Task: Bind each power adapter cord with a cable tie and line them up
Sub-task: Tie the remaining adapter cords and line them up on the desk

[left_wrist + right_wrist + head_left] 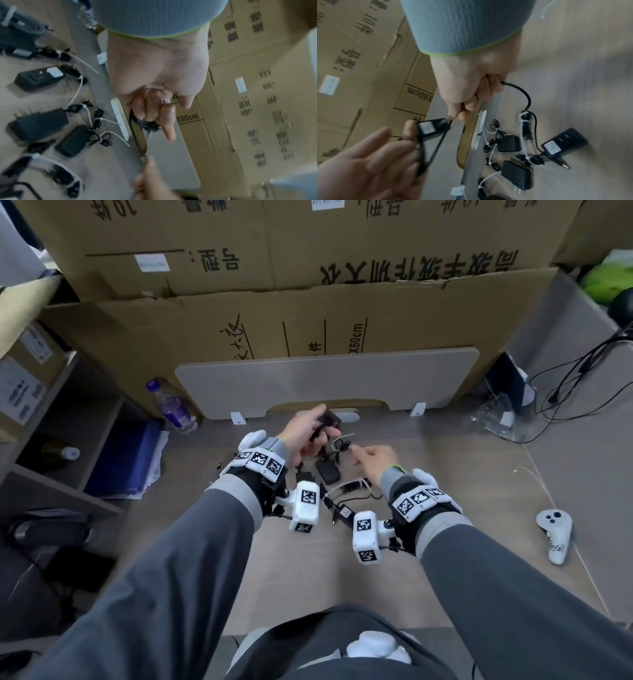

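Note:
My left hand [313, 433] is raised over the table and grips a black power adapter [329, 419]; its fingers [150, 111] curl round loops of that adapter's black cord [145, 125]. My right hand [359, 456] pinches the free stretch of the same cord [442, 136] just right of the left hand. In the right wrist view the held adapter [430, 129] shows its white label. Several black adapters [38, 124] with cords bound by white cable ties [89, 115] lie on the table below the hands, and another tied adapter [565, 143] lies further right.
A grey divider panel [325, 381] and cardboard boxes [308, 313] close off the back. A water bottle [173, 405] lies at back left, beside a shelf with blue folders [120, 457]. A white controller [555, 534] and loose black cables [582, 378] are at the right.

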Demonstrator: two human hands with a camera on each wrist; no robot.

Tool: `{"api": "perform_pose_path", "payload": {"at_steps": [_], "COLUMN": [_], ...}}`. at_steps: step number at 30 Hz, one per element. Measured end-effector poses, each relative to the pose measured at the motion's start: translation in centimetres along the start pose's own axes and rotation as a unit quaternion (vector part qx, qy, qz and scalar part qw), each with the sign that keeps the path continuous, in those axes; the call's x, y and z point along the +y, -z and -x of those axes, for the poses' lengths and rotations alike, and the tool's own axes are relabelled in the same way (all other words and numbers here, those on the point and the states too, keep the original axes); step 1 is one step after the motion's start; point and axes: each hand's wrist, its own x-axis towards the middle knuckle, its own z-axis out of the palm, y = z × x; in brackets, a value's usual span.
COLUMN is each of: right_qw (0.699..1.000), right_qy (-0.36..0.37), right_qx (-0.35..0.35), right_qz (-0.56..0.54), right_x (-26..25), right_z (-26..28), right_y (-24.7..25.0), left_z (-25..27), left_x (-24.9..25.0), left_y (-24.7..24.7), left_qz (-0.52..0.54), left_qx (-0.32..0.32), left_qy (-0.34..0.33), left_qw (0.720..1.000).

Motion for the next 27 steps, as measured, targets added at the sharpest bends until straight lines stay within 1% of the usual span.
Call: {"api": "perform_pose_path", "payload": {"at_steps": [2, 4, 5, 7, 8, 9, 10, 11, 12, 14, 15, 16, 17, 18, 20, 22, 23, 24, 25, 27], "right_qw": [0.999, 0.998, 0.997, 0.995, 0.991, 0.986, 0.978, 0.972, 0.968, 0.969, 0.972, 0.975, 0.981, 0.990, 0.998, 0.997, 0.996, 0.997, 0.996, 0.991], "right_qy": [0.006, 0.019, 0.028, 0.054, 0.053, 0.040, 0.021, 0.007, 0.001, -0.002, -0.006, -0.010, -0.018, -0.030, -0.048, -0.037, -0.017, 0.005, 0.024, 0.046], "right_qx": [0.046, 0.058, 0.046, -0.006, -0.040, -0.084, -0.128, -0.166, -0.195, -0.227, -0.232, -0.224, -0.191, -0.138, -0.025, 0.052, 0.067, 0.061, 0.039, -0.048], "right_qz": [-0.003, -0.032, -0.050, -0.089, -0.114, -0.142, -0.162, -0.169, -0.160, -0.099, -0.050, -0.005, 0.016, 0.016, -0.026, -0.050, -0.050, -0.057, -0.080, -0.114], "right_x": [-1.1, -2.0, -2.1, -2.2, -2.0, -1.8, -1.7, -1.3, -0.8, 0.0, 0.5, 1.0, 1.5, 2.1, 2.5, 1.4, 0.3, -0.9, -1.9, -3.0], "right_z": [-0.6, -0.9, -0.7, 0.1, 0.5, 1.1, 1.7, 2.2, 2.5, 2.9, 2.9, 2.9, 2.8, 2.6, 1.8, 1.1, 0.7, 0.5, 0.4, 0.9], "right_y": [0.4, 0.4, 0.4, 0.1, -0.1, -0.4, -0.6, -0.9, -1.0, -0.9, -0.7, -0.5, -0.2, 0.2, 0.9, 1.3, 1.2, 1.2, 0.9, 0.2], "left_z": [0.7, 1.1, 1.0, 0.9, 1.3, 0.6, 1.2, 0.5, 0.7, 0.4, 0.2, 0.1, 0.1, 0.1, 0.4, 1.0, 1.1, 1.1, 1.1, 0.4], "left_x": [-1.0, -1.4, -1.5, -1.2, -0.9, -1.1, -0.8, -0.8, -0.8, -0.9, -1.1, -1.1, -1.0, -1.1, -1.3, -1.9, -2.3, -2.8, -3.1, -3.4], "left_y": [-1.0, -2.2, -2.7, -3.3, -3.5, -3.2, -3.3, -3.2, -3.3, -3.0, -2.9, -2.7, -2.4, -2.0, -1.4, -1.6, -1.9, -2.2, -2.6, -2.7], "left_qz": [-0.103, -0.168, -0.182, -0.190, -0.182, -0.163, -0.115, -0.083, -0.049, 0.021, 0.052, 0.070, 0.060, 0.023, -0.068, -0.133, -0.162, -0.177, -0.171, -0.118], "left_qx": [-0.032, -0.067, -0.067, -0.026, -0.003, -0.002, -0.012, -0.015, -0.032, -0.033, -0.017, -0.009, -0.002, -0.003, -0.009, -0.033, -0.046, -0.058, -0.069, -0.080], "left_qy": [0.009, 0.002, 0.000, 0.010, 0.005, 0.015, 0.013, 0.030, 0.033, 0.024, 0.014, 0.016, 0.008, 0.000, 0.007, 0.021, 0.026, 0.030, 0.031, 0.031], "left_qw": [0.994, 0.984, 0.981, 0.981, 0.983, 0.987, 0.993, 0.996, 0.998, 0.999, 0.998, 0.997, 0.998, 1.000, 0.998, 0.990, 0.985, 0.982, 0.982, 0.989]}}
